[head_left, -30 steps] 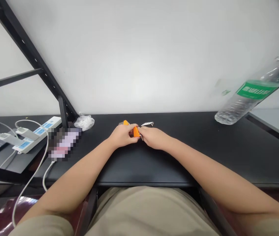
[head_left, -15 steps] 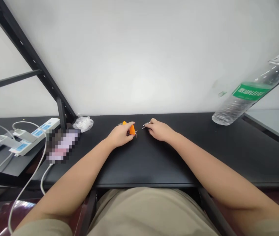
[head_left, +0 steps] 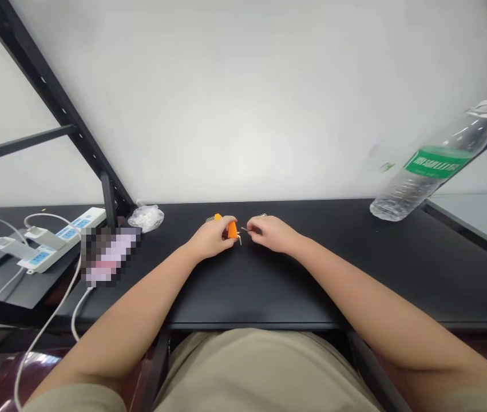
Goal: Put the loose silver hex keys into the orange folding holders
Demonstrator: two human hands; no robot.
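An orange hex key holder [head_left: 232, 230] is pinched between the thumb and fingers of my left hand [head_left: 209, 238]. Metal key ends stick out from it on both sides, one bent end pointing down near its right edge. Just to the right, my right hand [head_left: 274, 233] is closed on a thin metal hex key [head_left: 245, 229], whose tip points left at the holder with a small gap between. Behind the right hand's knuckles a bit of metal [head_left: 263, 215] shows on the table; most of it is hidden.
On the black table [head_left: 252, 292], a crumpled clear plastic bag [head_left: 146, 218] lies at the back left. Further left are a blurred-out phone [head_left: 112, 254] with a white cable and a white power strip [head_left: 65, 237]. A plastic bottle [head_left: 430, 163] leans at the right.
My right hand has shifted slightly left and nearer to me, bringing the hex key's tip closer to the holder. The left hand has stayed almost in place.
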